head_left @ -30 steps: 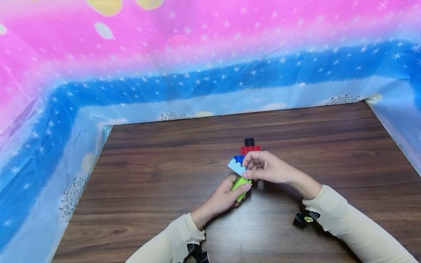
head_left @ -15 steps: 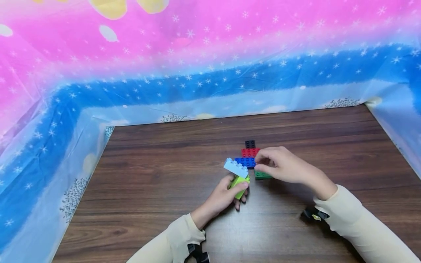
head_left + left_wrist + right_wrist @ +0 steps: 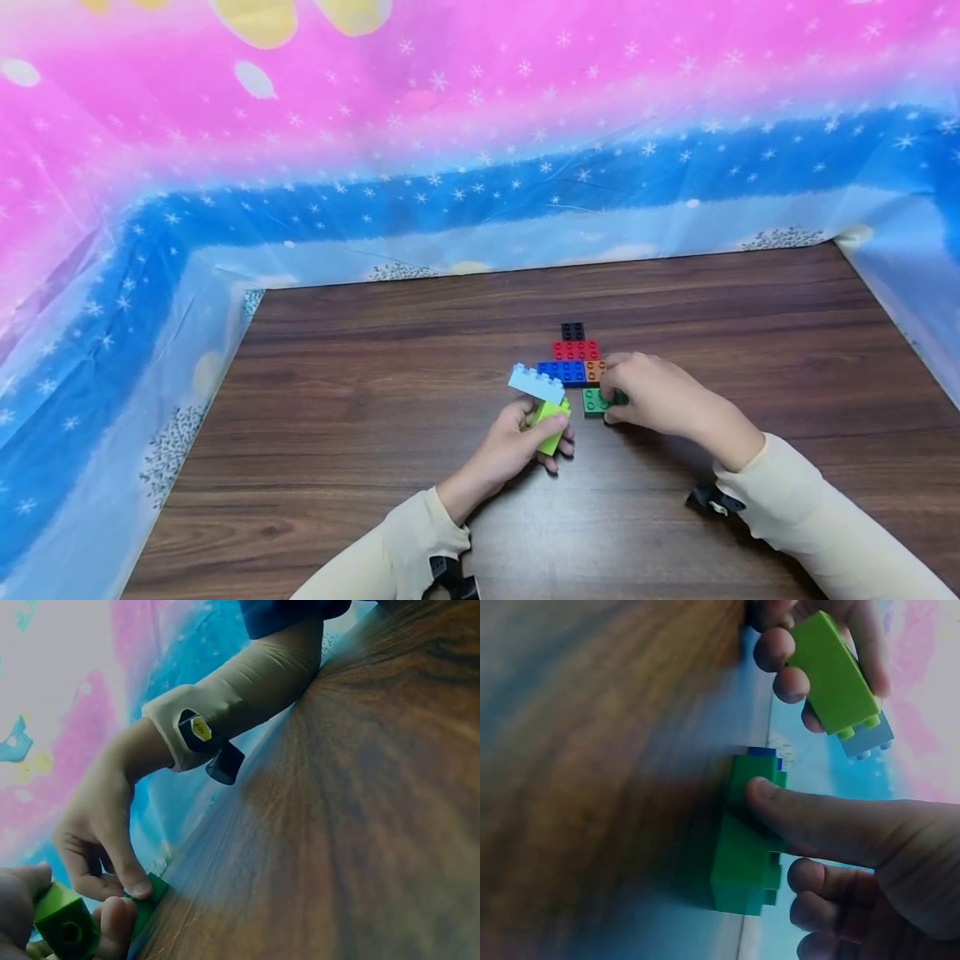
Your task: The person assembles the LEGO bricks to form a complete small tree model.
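Note:
In the head view my left hand [image 3: 517,442] grips a lime green brick [image 3: 552,427] between thumb and fingers. A light blue brick [image 3: 537,382] is joined at an angle to its studded end. My right hand [image 3: 663,396] is over a dark green brick [image 3: 595,402] on the table, its right part hidden by the fingers. In the right wrist view the thumb [image 3: 817,821] presses against the side of the green brick [image 3: 742,866]; the index finger is mostly hidden behind the thumb. In the left wrist view, the thumb and fingers pinch the green brick [image 3: 152,892].
Beyond the green brick lie a blue brick [image 3: 562,372], an orange brick [image 3: 594,372] partly covered by the right hand, a red brick [image 3: 575,350] and a small black brick [image 3: 572,332]. They sit close together on the brown wooden table [image 3: 360,400]. A patterned cloth [image 3: 480,175] hangs around the table's edges.
My right hand has left the light blue brick and moved right and down to the green brick. The blue, orange and green bricks have come into sight. The left hand keeps its hold.

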{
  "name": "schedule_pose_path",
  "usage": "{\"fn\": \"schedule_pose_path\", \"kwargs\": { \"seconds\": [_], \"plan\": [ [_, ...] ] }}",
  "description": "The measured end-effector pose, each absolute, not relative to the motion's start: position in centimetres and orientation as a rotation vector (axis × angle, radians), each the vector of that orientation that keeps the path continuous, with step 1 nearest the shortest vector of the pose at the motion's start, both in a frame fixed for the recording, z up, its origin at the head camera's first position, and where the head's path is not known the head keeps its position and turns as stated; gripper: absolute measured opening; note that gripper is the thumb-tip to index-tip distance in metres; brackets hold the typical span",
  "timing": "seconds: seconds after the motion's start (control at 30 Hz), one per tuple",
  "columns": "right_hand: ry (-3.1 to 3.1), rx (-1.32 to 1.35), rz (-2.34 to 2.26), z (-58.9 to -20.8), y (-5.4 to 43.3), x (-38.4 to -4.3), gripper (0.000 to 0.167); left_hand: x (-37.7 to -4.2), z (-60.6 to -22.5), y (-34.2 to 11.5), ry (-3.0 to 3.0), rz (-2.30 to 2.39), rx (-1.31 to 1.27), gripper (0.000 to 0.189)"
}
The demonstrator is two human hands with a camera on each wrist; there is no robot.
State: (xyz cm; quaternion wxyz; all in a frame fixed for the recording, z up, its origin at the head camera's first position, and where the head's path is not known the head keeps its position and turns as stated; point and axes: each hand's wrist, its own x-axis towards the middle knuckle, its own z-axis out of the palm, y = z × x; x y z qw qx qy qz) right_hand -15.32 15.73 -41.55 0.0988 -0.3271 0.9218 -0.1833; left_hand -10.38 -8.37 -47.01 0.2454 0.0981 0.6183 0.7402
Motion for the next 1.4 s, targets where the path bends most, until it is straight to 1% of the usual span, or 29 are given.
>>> {"fn": "schedule_pose_path", "kwargs": {
  "seconds": [0.23, 0.33, 0.7, 0.93, 1.23, 1.4],
  "plan": [
    [2.695, -0.956, -0.519, -41.5, 15.7, -14.7, 0.034, -10.4, -46.9, -8.2, 1.712, 2.024, 0.201, 0.024],
    [2.656, -0.957, -0.527, -41.6, 15.7, -14.7, 0.037, -10.4, -46.9, -8.2, 1.732, 2.014, 0.205, 0.023],
    [2.425, -1.038, -1.018, -42.2, 16.9, -15.9, 0.029, -10.3, -46.9, -8.3, 1.835, 1.927, 0.326, 0.019],
    [2.375, -1.025, -1.163, -42.0, 16.9, -16.1, 0.03, -10.5, -46.9, -8.4, 1.851, 1.92, 0.405, 0.018],
    [2.314, -0.973, -1.243, -42.0, 16.7, -16.0, 0.029, -10.4, -47.0, -8.4, 1.832, 1.92, 0.387, 0.019],
    [2.321, -0.986, -1.24, -41.9, 16.4, -15.9, 0.03, -10.5, -47.0, -8.4, 1.828, 1.928, 0.397, 0.016]
  ]
}}
